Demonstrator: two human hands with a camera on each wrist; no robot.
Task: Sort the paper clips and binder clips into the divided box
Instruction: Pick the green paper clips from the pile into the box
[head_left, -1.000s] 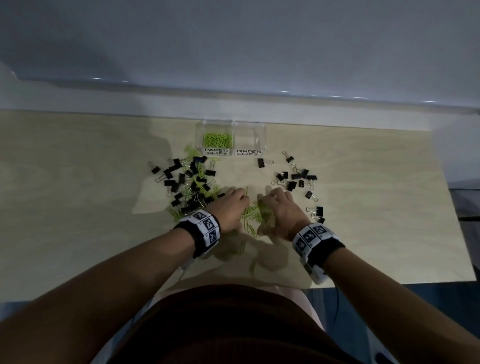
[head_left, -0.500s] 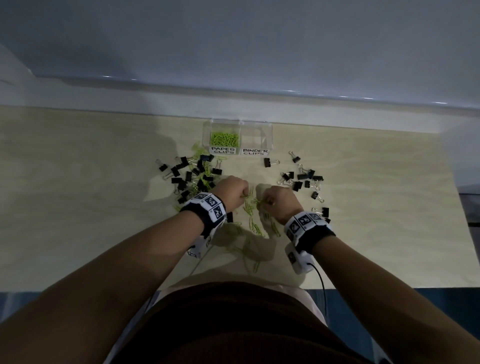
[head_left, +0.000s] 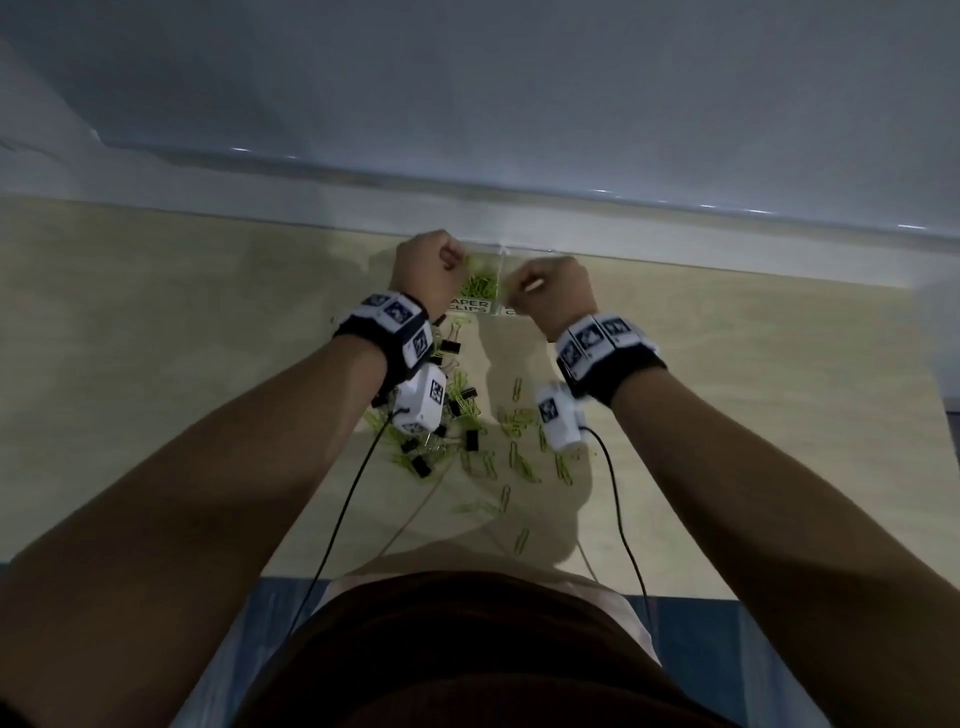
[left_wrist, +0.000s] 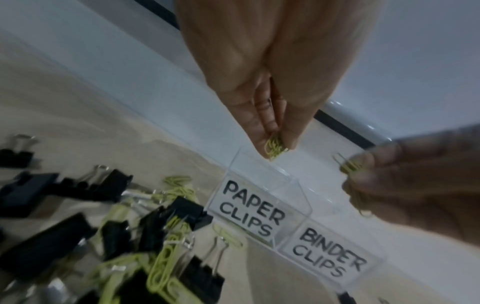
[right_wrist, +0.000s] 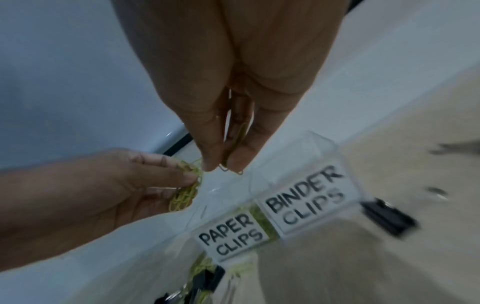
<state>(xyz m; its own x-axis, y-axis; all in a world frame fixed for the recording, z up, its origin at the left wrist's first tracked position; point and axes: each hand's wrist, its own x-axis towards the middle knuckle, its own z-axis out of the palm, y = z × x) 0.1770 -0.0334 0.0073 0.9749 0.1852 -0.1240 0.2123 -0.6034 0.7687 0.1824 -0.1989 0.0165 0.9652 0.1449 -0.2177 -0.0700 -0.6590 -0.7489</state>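
Setting: pale wooden table (head_left: 156, 364) set against a grey-white wall, dim light.
Divided box: clear plastic divided box (left_wrist: 293, 207) at the far edge of the table, two compartments side by side, front labels reading "PAPER CLIPS" on the left and "BINDER CLIPS" on the right.
Paper clip compartment: green paper clips in the box (head_left: 480, 286) already lie in it, seen between the two hands in the head view.
Binder clip compartment: contents cannot be told from these views.
Left hand: left hand (head_left: 428, 273) held over the left compartment, fingertips bunched together and pinching a small cluster of green paper clips (left_wrist: 275, 147) just above the box rim.
Right hand: right hand (head_left: 553, 293) held over the right part of the box, thumb and fingers pinching its own few green paper clips (right_wrist: 235, 144), the ends poking out below the fingertips.
Hands together: close to each other above the box, not touching.
Pile on the left: black binder clips (left_wrist: 179, 218) mixed with loose green paper clips, near the box's front left corner.
Loose clips nearer the person: scattered paper clips (head_left: 519, 457) on the table between the forearms.
Right side: one black binder clip (right_wrist: 389, 218) just beside the "BINDER CLIPS" label.
Wrists: banded wrist cameras (head_left: 421, 400) with trailing cables.
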